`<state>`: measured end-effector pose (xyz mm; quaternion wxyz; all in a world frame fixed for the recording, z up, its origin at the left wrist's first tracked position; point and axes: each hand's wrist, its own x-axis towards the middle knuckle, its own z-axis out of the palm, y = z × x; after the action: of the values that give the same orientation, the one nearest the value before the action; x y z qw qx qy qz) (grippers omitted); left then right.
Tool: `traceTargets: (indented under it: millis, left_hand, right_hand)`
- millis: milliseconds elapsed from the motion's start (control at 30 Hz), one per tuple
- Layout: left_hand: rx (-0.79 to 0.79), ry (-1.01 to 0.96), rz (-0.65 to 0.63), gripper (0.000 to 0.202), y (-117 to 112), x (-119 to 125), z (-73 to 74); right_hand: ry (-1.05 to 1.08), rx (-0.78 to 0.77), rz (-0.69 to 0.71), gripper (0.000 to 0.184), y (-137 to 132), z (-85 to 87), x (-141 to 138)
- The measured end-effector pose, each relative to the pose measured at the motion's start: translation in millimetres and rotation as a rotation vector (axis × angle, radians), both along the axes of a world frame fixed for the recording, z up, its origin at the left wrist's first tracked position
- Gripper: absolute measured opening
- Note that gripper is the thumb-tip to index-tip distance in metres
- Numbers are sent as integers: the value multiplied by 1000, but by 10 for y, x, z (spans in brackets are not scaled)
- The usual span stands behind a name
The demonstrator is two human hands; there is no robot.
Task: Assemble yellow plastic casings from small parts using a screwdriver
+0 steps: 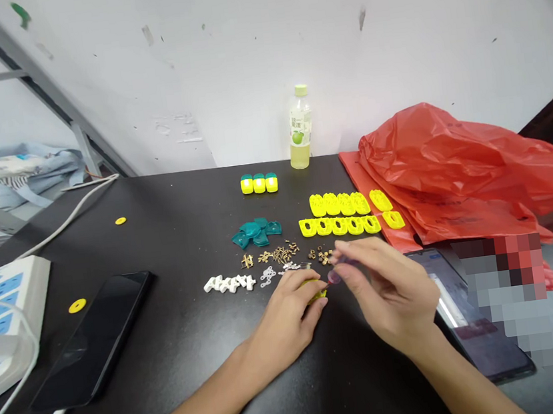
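At the lower middle of the frame, the left hand (289, 307) was curled palm-down on a matte black tabletop (183, 225), its thumb and fingers closed around a small bright-yellow plastic piece (321, 293) that lay just right of the frame's centre line and was mostly covered by the fingers. To its right, the right hand (392, 287) was drawn into a narrow pinch, holding a slim tool with a translucent purple handle (335, 276), perhaps a screwdriver, its tip pointing at the yellow piece; the blur made the point of contact hard to judge. Left of the hands, near the centre, lay a row of white plastic pieces (229, 284) and some flat silver metal links (267, 275). Just above were loose brass-coloured screws (282, 255), with a pile of teal plastic shells (258, 231) higher up. Two rows of bright-yellow plastic shells (344, 203) spread right of centre, beside a crumpled red plastic bag (453, 165). Three yellow-and-teal plastic blocks (259, 183) stood touching at upper centre, left of an upright clear bottle with a pale-green cap (297, 130). A black phone (96, 340) lay at lower left.
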<state>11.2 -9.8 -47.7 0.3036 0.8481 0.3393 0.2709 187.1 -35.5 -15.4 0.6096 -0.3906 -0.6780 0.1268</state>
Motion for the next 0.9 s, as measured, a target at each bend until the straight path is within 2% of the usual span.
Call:
traceTargets:
  millis: [67, 200, 333, 467, 600, 733, 833, 900]
  left_hand:
    - [-3, 1, 2, 20, -3, -4, -5]
    - [-30, -6, -2, 19, -12, -8, 1]
    - [-28, -9, 16, 18, 0, 2, 4]
    - [-9, -14, 16, 19, 16, 13, -7]
    - [0, -6, 30, 19, 10, 18, -3]
    - [-1, -6, 29, 19, 3, 18, 10]
    - [-4, -13, 33, 18, 1, 16, 13]
    - [-8, -16, 33, 17, 2, 15, 14]
  right_hand:
    - [7, -59, 59, 54, -7, 3, 1]
    - [-35, 59, 29, 50, -18, 35, -1]
    - [-39, 3, 103, 53, -21, 55, -8]
    - [-31, 75, 2, 51, -16, 32, -18]
    - [39, -51, 67, 52, -12, 7, -14]
    - [-16, 56, -2, 49, -8, 13, -3]
    - [-9, -33, 77, 51, -12, 26, 0]
    - [-22, -27, 101, 48, -14, 40, -2]
